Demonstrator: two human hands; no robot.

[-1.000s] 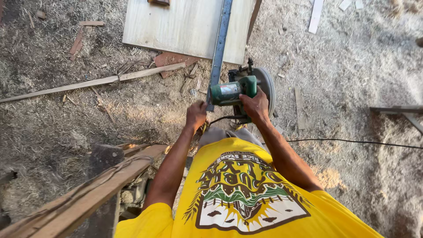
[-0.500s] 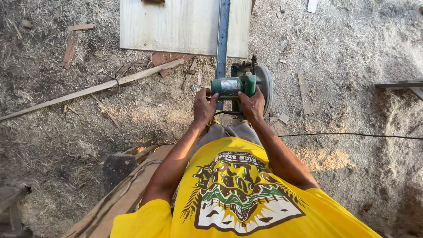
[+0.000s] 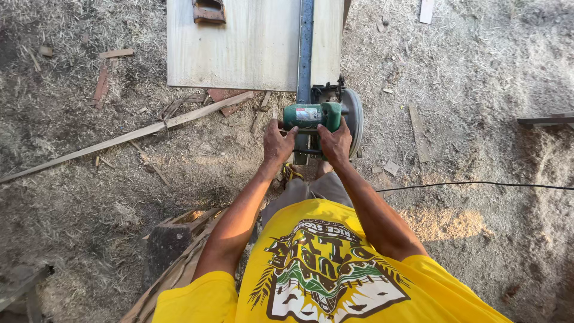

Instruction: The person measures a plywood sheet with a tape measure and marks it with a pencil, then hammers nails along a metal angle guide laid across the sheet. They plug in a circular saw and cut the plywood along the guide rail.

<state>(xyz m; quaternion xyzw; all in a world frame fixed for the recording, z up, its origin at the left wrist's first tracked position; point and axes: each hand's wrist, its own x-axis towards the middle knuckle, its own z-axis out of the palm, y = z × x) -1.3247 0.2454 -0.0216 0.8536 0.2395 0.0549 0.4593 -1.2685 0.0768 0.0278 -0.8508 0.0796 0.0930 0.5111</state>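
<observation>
From the head camera, you look straight down at your own arms and your yellow printed shirt (image 3: 323, 275). Both of your hands are on a green circular saw (image 3: 323, 116) that sits at the near edge of a pale plywood board (image 3: 239, 48). Your left hand (image 3: 278, 143) is closed around the rear part of the green motor body, with the fingers curled over it. Your right hand (image 3: 336, 143) is closed on the handle side, just beside the round metal blade guard (image 3: 354, 119). A long blue straightedge (image 3: 306, 42) lies on the board and runs away from you, and the saw is touching its near end. At the far edge of the board there is a rusty brown metal piece (image 3: 209, 11). The saw's black cable (image 3: 478, 184) goes off to your right across the ground. The ground is covered with sawdust and shavings. To your left, a long thin wooden strip (image 3: 125, 137) lies at an angle, with small offcuts near it. Below your left arm, some rough planks (image 3: 179, 263) are stacked.
</observation>
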